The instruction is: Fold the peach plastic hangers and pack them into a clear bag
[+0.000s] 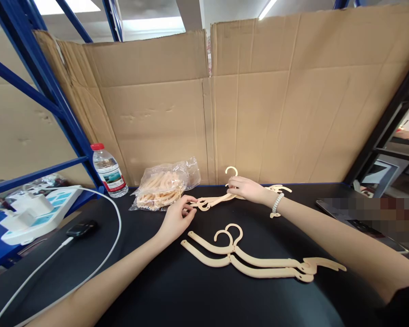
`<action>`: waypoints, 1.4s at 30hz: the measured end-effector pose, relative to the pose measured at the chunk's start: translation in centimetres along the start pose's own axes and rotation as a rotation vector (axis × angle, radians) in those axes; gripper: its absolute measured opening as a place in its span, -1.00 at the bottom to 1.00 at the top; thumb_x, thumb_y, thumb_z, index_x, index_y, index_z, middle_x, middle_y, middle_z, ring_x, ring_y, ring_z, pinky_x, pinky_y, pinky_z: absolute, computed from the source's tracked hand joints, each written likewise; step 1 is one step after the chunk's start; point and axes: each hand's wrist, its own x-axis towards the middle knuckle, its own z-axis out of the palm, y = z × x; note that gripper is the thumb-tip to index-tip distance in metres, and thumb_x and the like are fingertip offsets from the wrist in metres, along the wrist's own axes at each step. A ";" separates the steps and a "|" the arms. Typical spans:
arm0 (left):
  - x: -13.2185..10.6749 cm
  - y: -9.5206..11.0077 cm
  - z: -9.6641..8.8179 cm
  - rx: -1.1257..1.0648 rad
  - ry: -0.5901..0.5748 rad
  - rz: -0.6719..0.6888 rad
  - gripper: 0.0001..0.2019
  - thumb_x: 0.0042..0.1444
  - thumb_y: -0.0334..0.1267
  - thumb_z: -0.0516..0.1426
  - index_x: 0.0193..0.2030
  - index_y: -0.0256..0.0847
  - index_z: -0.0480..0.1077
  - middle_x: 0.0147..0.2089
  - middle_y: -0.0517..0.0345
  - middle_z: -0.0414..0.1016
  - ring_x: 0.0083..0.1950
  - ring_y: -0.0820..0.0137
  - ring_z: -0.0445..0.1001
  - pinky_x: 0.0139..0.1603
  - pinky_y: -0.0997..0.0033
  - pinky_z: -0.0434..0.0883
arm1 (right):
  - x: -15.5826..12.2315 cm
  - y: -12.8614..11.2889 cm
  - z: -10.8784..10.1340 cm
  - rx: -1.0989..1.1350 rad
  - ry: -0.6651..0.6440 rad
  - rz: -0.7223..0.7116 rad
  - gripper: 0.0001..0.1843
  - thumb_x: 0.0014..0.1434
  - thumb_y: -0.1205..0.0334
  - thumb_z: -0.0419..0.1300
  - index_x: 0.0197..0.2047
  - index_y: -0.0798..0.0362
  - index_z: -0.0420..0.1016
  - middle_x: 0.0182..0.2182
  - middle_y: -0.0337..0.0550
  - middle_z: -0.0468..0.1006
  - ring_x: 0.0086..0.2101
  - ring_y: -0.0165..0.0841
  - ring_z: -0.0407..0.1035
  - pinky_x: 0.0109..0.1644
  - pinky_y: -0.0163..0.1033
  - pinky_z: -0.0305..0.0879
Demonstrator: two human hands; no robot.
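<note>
At the back of the black table lies a cream folding clothes hanger (218,200) with its hook pointing up toward the cardboard. My left hand (177,219) has its fingers closed on the left end of this hanger. My right hand (247,188) grips it near the base of the hook and partly covers its middle. More hanger parts show beyond my right wrist, partly hidden. Nearer to me, two cream folding hangers (266,272) lie side by side, hooks pointing away and right ends bent. A clear plastic bag (167,184) with more cream hangers sits just beyond my left hand.
A water bottle (109,171) with a red cap stands at the back left. A white power strip (44,215), a black device (82,229) and a looping white cable (117,222) occupy the left. A cardboard wall (276,104) closes off the back. A dark flat device (361,227) lies at right.
</note>
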 end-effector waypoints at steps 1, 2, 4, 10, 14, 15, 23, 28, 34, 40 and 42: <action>0.0 0.0 0.1 0.009 -0.008 0.008 -0.82 0.01 -0.25 0.18 -0.20 -0.14 0.42 -0.11 0.08 0.51 -0.26 0.34 0.52 -0.29 0.39 0.45 | 0.0 -0.1 0.2 0.017 -0.009 0.014 -0.74 0.33 0.38 0.00 -0.21 0.10 0.54 -0.26 -0.02 0.48 -0.12 -0.29 0.32 -0.03 -0.15 0.31; 0.0 0.1 0.1 0.014 -0.016 0.014 -0.82 0.01 -0.26 0.17 -0.19 -0.14 0.42 -0.11 0.07 0.52 -0.26 0.33 0.52 -0.30 0.39 0.45 | 0.0 -0.3 0.3 0.035 -0.018 0.032 -0.76 0.32 0.38 0.03 -0.19 0.09 0.54 -0.24 -0.02 0.49 -0.08 -0.28 0.32 0.00 -0.14 0.30; -0.1 0.3 0.1 0.036 -0.040 0.031 -0.82 0.03 -0.27 0.17 -0.19 -0.14 0.42 -0.11 0.07 0.52 -0.26 0.33 0.52 -0.31 0.40 0.44 | -0.2 -0.6 0.2 0.072 -0.030 0.085 -0.76 0.30 0.41 0.05 -0.12 0.08 0.53 -0.17 0.00 0.51 -0.01 -0.26 0.30 0.05 -0.12 0.28; -0.9 2.5 -1.3 0.279 -0.327 0.196 -0.82 0.13 -0.16 0.14 -0.16 -0.14 0.46 -0.18 0.08 0.53 -0.30 0.34 0.49 -0.40 0.43 0.41 | -2.1 -2.4 -3.6 0.182 -0.050 0.338 -0.66 0.29 0.48 -0.05 0.02 0.15 0.45 -0.10 0.09 0.51 -0.09 -0.24 0.38 -0.04 -0.11 0.33; -2.2 4.4 -1.7 0.508 -0.573 0.389 -0.61 0.04 -0.07 0.24 0.01 -0.11 0.44 -0.05 0.04 0.49 -0.03 0.20 0.44 -0.01 0.27 0.38 | -4.3 -5.9 -7.5 0.434 -0.290 0.418 -0.67 0.12 -0.03 0.26 -0.19 0.06 0.51 -0.39 -0.19 0.54 -0.42 -0.36 0.41 -0.38 -0.29 0.29; -2.5 4.7 -1.5 0.540 -0.607 0.410 -0.56 0.00 -0.03 0.26 0.02 -0.11 0.44 -0.03 0.02 0.48 -0.01 0.18 0.43 0.02 0.25 0.36 | -4.8 -7.0 -8.3 0.492 -0.350 0.482 -0.56 0.02 -0.14 0.30 -0.20 0.06 0.50 -0.38 -0.19 0.54 -0.42 -0.34 0.41 -0.40 -0.29 0.27; -2.8 4.6 -0.3 0.544 -0.610 0.412 -0.70 0.25 -0.04 0.05 -0.02 -0.13 0.44 -0.07 0.04 0.51 -0.06 0.21 0.38 -0.03 0.26 0.27 | -5.5 -12.0 -9.6 0.431 -0.523 0.494 -0.51 -0.09 -0.17 0.32 -0.25 0.02 0.37 -0.34 -0.21 0.48 -0.43 -0.32 0.34 -0.42 -0.28 0.09; -1.7 3.4 -1.0 0.647 -0.555 0.391 -0.70 0.28 -0.04 0.01 -0.03 -0.11 0.45 -0.06 0.06 0.53 -0.02 0.19 0.37 0.00 0.24 0.22 | -5.6 -11.2 -9.1 0.489 -0.515 0.466 -0.65 -0.01 -0.05 0.28 -0.30 0.01 0.33 -0.36 -0.26 0.42 -0.44 -0.38 0.28 -0.43 -0.31 0.05; -0.9 1.6 -1.1 0.820 -0.451 0.344 -0.68 0.29 -0.04 -0.02 -0.07 -0.16 0.44 -0.04 0.02 0.51 0.00 0.18 0.37 0.03 0.19 0.22 | -6.0 -9.9 -9.1 0.597 -0.498 0.423 -0.82 0.04 0.18 0.28 -0.34 0.02 0.36 -0.33 -0.27 0.39 -0.37 -0.41 0.29 -0.35 -0.32 0.12; -0.9 2.7 -1.5 0.655 -0.564 0.384 -0.64 0.15 0.03 0.15 -0.03 -0.14 0.42 -0.05 0.08 0.50 -0.01 0.22 0.40 0.00 0.29 0.29 | -6.5 -8.9 -8.8 0.626 -0.499 0.452 -0.87 0.03 0.28 0.29 -0.38 0.04 0.39 -0.37 -0.27 0.39 -0.35 -0.40 0.31 -0.30 -0.32 0.15; -1.2 3.2 -1.6 0.610 -0.668 0.404 -0.61 0.06 0.02 0.23 -0.05 -0.14 0.43 -0.08 0.09 0.49 -0.04 0.23 0.41 -0.04 0.33 0.31 | -6.6 -8.9 -9.0 0.641 -0.525 0.468 -0.87 0.01 0.29 0.30 -0.39 0.05 0.40 -0.39 -0.27 0.41 -0.35 -0.39 0.32 -0.29 -0.31 0.17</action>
